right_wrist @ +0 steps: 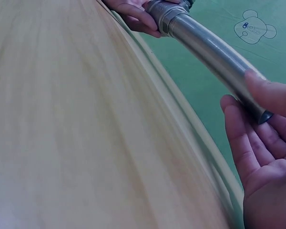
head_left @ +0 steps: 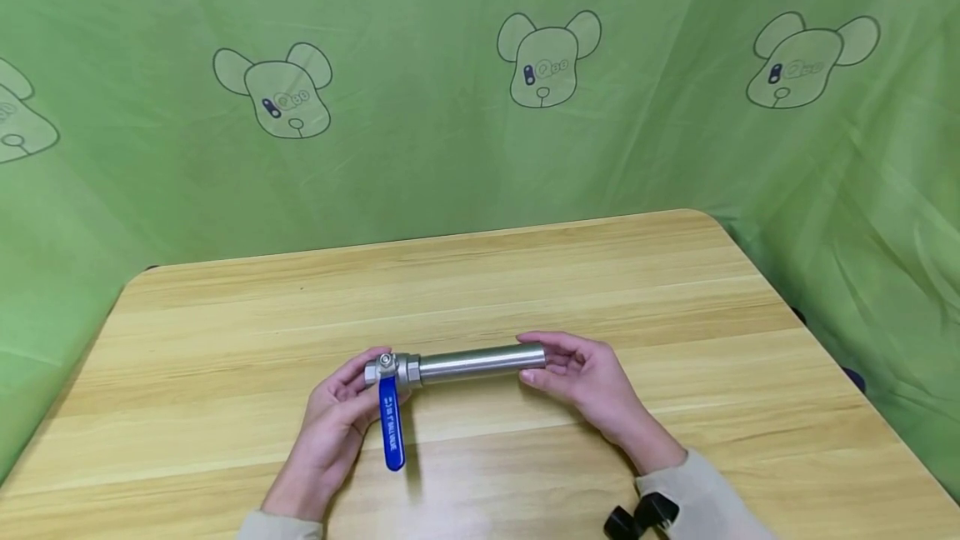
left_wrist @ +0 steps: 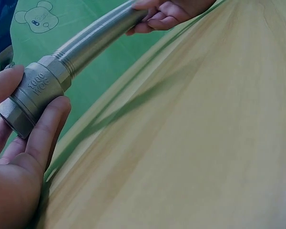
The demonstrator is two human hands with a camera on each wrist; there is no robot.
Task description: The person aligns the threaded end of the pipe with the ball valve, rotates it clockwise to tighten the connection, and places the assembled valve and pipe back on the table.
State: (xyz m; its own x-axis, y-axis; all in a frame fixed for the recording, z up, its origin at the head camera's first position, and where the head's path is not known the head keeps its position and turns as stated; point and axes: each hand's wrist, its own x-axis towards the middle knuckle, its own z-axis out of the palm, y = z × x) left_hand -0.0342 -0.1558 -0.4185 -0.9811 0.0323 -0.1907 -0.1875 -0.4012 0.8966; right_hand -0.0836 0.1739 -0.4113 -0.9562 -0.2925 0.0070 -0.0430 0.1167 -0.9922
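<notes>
My left hand [head_left: 333,427] grips the steel body of a ball valve [head_left: 408,370] between thumb and fingers. The valve's blue lever handle [head_left: 392,423] points toward the front of the table. A smooth steel pipe [head_left: 480,362] runs rightward from the valve, and some thread [left_wrist: 63,62] shows at the joint in the left wrist view. Around the pipe's free end, my right hand [head_left: 588,377] pinches with the thumb on one side and fingers on the other. Valve and pipe are held above the table, nearly level; the open pipe end [right_wrist: 265,117] shows in the right wrist view.
The wood-grain table [head_left: 225,332] has rounded corners and a shadow under the valve. Green cloth [head_left: 420,157] printed with bear heads hangs behind and beside it. A black device [head_left: 652,511] is at the right sleeve [head_left: 697,498].
</notes>
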